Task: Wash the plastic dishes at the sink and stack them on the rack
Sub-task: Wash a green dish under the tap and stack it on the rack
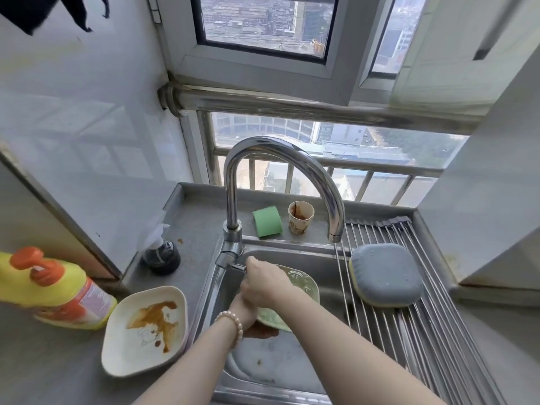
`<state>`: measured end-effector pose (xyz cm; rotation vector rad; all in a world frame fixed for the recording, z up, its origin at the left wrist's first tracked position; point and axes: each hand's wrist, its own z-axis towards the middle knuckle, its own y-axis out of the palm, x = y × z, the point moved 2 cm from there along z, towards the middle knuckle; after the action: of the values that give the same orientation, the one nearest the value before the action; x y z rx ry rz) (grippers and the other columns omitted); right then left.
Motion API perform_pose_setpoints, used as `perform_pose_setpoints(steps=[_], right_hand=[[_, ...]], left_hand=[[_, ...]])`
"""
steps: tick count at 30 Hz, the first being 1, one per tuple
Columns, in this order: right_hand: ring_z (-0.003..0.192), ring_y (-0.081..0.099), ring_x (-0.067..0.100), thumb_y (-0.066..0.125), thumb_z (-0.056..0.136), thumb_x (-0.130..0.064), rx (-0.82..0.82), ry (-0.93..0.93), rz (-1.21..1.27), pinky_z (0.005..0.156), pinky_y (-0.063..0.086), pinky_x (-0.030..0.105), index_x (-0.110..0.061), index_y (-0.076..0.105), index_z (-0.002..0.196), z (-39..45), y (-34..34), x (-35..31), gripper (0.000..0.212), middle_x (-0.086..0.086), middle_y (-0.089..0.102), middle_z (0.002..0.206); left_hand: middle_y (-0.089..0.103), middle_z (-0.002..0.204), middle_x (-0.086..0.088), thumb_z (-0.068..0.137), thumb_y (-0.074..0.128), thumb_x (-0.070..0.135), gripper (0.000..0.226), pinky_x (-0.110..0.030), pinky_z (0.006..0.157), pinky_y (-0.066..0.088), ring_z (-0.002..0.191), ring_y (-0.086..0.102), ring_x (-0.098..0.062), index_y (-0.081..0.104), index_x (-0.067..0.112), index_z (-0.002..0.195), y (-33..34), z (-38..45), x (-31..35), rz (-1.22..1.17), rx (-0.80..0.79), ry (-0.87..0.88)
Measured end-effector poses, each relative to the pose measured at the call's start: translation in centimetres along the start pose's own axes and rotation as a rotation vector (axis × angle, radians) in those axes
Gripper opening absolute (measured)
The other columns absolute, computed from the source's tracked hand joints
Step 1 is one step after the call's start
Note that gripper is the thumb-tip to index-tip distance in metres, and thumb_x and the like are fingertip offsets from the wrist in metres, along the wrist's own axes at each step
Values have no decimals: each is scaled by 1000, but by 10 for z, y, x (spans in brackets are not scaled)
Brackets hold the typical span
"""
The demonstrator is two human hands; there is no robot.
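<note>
2 hands crossed over the sink; the faucet lever sits at your right fingertips.

Your right hand point(260, 283) reaches left across the basin, fingers curled at the faucet handle point(230, 263), though the grip itself is hidden. Your left hand point(245, 312) lies beneath that wrist, holding the green dish point(304, 285) low in the sink point(263, 372); its fingers are hidden too. The spout point(334, 236) opens right of the dish. 1 stained white dish point(146, 331) waits on the left counter; 1 blue dish point(385, 276) rests inverted on the rack point(438, 331).
</note>
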<state>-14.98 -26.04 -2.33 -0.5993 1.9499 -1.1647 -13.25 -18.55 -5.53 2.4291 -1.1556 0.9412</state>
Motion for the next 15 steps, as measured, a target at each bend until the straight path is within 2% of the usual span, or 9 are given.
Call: perform_pose_setpoints(steps=[2,5,7,9,10,11,12,13,15], right_hand=[[106,54,34,41,93,-20,80,24,49,84,41,37,-4,53,106,-16,1,11,24,18,56,113],[107,54,30,36,97,-23,107,-4,71,91,43,37,-4,62,101,-56,19,37,32,14,58,113],[105,59,24,32,95,-31,148,-64,-64,94,47,33,-10,69,93,-80,38,58,43,7,65,112],[103,64,22,20,90,-49,68,86,-258,95,49,30,-12,74,96,-92,32,78,65,7,69,111],[115,58,27,9,87,-57,18,168,-298,105,42,34,-6,68,113,-92,26,86,82,14,63,123],[131,43,30,-1,83,-63,45,188,-326,114,28,37,-1,52,133,-86,20,94,95,20,48,140],[142,26,30,-3,83,-68,3,247,-285,119,14,39,1,31,146,-80,12,100,98,21,27,153],[146,11,29,3,88,-69,-21,279,-235,120,5,39,-2,14,151,-74,4,102,93,19,10,158],[147,-6,28,15,97,-60,-42,205,-196,118,-3,40,-8,3,153,-58,-7,91,77,15,-7,159]], left_hand=[[67,74,-16,98,46,20,26,-50,58,57,61,65,-31,64,7,84,5,-1,3,-87,-6,32],[68,94,-18,98,48,21,20,-60,70,55,81,66,-32,63,15,86,10,10,5,-26,41,164],[69,101,-18,99,47,22,19,-61,73,55,88,68,-33,63,18,89,12,22,1,14,76,220],[69,98,-17,100,46,24,21,-59,64,56,84,69,-36,64,18,92,19,17,-3,4,70,233],[69,97,-18,101,44,25,21,-54,57,57,78,69,-37,63,17,96,25,9,-3,-25,47,221],[68,98,-19,102,43,25,23,-48,51,57,73,68,-36,62,13,101,31,3,-3,-53,8,201],[67,100,-20,103,41,25,25,-43,48,56,70,67,-34,61,11,105,38,1,-4,-84,-30,185],[66,102,-20,103,40,24,26,-40,46,56,71,66,-32,60,10,109,45,-1,-4,-125,-60,178],[68,101,-12,104,38,26,27,-34,45,54,75,65,-25,61,14,111,55,-5,-3,-213,-109,169]])
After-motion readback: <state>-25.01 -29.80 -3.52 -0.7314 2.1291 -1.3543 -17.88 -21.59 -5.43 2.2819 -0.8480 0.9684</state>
